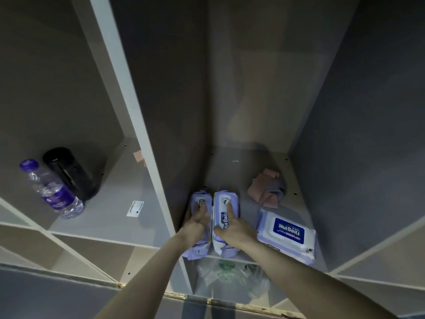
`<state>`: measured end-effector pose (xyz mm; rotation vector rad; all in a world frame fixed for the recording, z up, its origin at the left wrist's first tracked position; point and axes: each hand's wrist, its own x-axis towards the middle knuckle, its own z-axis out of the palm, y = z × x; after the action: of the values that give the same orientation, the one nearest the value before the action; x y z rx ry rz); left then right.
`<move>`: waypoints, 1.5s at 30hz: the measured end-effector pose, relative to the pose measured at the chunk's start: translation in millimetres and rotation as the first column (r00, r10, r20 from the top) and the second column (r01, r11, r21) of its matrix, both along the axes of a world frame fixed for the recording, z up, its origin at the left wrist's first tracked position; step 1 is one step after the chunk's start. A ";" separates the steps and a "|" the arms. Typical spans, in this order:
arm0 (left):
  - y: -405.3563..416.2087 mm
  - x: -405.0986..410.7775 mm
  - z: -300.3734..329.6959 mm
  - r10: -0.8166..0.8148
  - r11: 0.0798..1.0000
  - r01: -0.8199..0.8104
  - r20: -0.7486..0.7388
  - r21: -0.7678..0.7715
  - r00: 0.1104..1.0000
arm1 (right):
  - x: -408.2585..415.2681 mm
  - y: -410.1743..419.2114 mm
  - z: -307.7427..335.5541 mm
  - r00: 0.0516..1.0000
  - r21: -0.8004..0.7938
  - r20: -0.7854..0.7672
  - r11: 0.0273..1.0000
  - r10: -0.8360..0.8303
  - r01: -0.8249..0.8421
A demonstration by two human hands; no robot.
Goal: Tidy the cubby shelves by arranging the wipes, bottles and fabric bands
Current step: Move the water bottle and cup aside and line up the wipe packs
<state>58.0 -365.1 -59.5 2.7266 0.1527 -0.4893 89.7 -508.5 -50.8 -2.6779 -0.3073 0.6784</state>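
Note:
Two purple wipes packs stand on edge side by side at the left of the middle cubby. My left hand (197,221) rests on the left pack (199,248), my right hand (232,225) on the right pack (224,201), fingers spread flat over each. A third wipes pack (287,236) with a blue label lies flat to the right. Behind it sits a heap of pink and grey fabric bands (266,188). In the left cubby stand a clear water bottle (54,192) with a purple cap and a black bottle (70,172).
A white divider panel (138,125) separates the left and middle cubbies. A white sticker (135,208) lies on the left shelf floor, and a pink scrap (138,156) sits at its back. The cubby below holds a clear plastic bag (227,276) with green items.

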 end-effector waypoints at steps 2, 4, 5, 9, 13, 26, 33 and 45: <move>-11.0 -1.2 -3.0 0.011 0.997 -0.011 0.000 0.077 1.000 | -3.3 0.8 -3.3 1.000 -0.001 -0.024 1.000 -0.010 0.010; -21.0 -2.3 -8.8 0.024 0.999 -0.024 0.005 0.042 1.000 | -4.6 -1.1 -4.9 1.000 0.007 -0.024 1.000 0.008 -0.008; -25.7 -3.1 -9.4 0.039 0.999 -0.039 -0.013 0.017 0.999 | -4.0 -4.6 -2.6 0.999 0.032 -0.043 0.999 0.032 -0.031; -35.6 -3.8 -8.7 0.093 0.994 -0.090 -0.042 0.060 0.995 | 4.2 -42.1 24.2 0.969 0.048 0.046 0.968 0.243 -0.245; -34.3 -5.9 -10.6 0.051 0.990 -0.050 -0.001 0.131 0.999 | 13.9 -116.1 13.2 0.926 -0.289 0.232 0.930 0.298 -0.227; -16.8 16.6 -8.2 0.032 0.999 -0.033 0.007 0.030 0.999 | 3.8 -106.0 -11.0 0.807 0.426 -0.494 0.720 -0.323 0.548; -13.1 26.8 -19.7 0.001 0.994 -0.010 0.086 0.105 0.996 | 4.3 -110.5 -25.3 0.659 0.432 -0.710 0.585 -0.249 0.686; -14.8 13.0 10.4 -0.060 0.998 0.059 0.115 0.018 0.992 | 21.4 -131.1 -7.7 0.832 0.296 -0.497 0.852 -0.248 0.431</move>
<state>71.0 -379.9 -49.1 2.7715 0.0450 -0.3463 111.1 -639.5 -58.5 -2.0357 0.1557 0.9603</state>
